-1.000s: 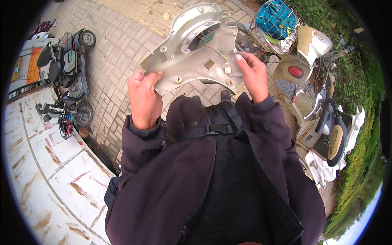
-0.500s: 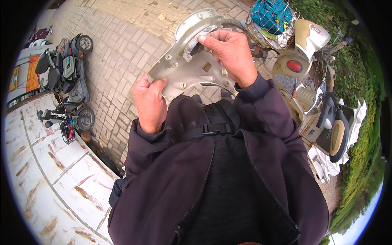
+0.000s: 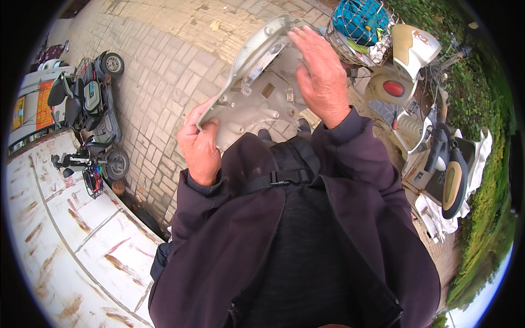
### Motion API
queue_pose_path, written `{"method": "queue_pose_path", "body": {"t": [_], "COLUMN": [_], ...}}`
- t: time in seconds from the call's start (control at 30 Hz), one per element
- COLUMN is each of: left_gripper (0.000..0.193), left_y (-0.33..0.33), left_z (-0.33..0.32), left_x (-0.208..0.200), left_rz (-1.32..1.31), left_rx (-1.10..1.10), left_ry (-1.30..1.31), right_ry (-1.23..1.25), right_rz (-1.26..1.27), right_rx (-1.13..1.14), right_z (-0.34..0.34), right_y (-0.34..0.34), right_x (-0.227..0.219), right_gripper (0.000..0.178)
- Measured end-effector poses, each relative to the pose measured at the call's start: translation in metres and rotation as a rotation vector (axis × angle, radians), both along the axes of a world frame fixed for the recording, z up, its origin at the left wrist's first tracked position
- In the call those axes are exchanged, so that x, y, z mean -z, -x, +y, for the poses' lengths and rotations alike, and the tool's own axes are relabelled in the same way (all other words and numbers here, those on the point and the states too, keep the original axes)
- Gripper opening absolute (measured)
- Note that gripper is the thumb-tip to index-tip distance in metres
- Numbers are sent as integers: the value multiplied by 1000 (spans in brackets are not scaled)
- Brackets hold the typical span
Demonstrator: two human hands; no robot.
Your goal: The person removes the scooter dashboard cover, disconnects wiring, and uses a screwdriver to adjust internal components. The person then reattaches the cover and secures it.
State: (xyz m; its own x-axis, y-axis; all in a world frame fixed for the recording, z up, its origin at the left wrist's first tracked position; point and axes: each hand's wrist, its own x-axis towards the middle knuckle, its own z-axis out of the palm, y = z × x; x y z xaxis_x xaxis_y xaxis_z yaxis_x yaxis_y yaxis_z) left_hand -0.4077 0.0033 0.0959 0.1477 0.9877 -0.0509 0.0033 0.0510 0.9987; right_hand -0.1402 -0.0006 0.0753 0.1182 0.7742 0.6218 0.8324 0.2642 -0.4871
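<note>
A pale grey plastic scooter body panel [image 3: 227, 104] is held up in front of my waist, its hollow inner side with screw posts facing me. At its left edge my left hand [image 3: 199, 145] is closed, thumb inside and fingers behind the rim. Over the panel's upper right side is my right hand [image 3: 324, 79], fingers stretched out and thumb apart, holding nothing. Whether its fingertips touch the rim I cannot tell. A clear and silvery strip [image 3: 269, 57] lies along the panel's inner upper side. A small pale connector [image 3: 290, 95] on a thin wire shows inside.
To the right stands a partly stripped scooter with a red lamp [image 3: 394, 88] and a black-and-tan part [image 3: 455, 183]. A wire basket [image 3: 333, 41] holds a blue bag [image 3: 358, 22]. Parked scooters [image 3: 90, 90] and a stained white surface [image 3: 82, 235] are at left, brick paving [image 3: 158, 82] between.
My right hand has opened from its pinch at the strip and moved up and right. The panel has tilted, showing more of its inside; my left hand keeps its grip.
</note>
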Motion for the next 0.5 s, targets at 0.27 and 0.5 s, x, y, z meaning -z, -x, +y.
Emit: {"method": "queue_pose_path", "body": {"t": [0.27,0.5], "left_gripper": [39,33], "left_y": [6,3], "left_z": [9,9], "left_x": [16,16], "left_rz": [-60,-145], "left_rx": [-32,-7], "left_ry": [129,121], "right_ry": [58,131], "right_rz": [-8,193], "right_rx": [-321,130], "right_z": [-31,-22], "right_y": [63,-14], "right_x": [-11,25], "right_gripper": [55,34]}}
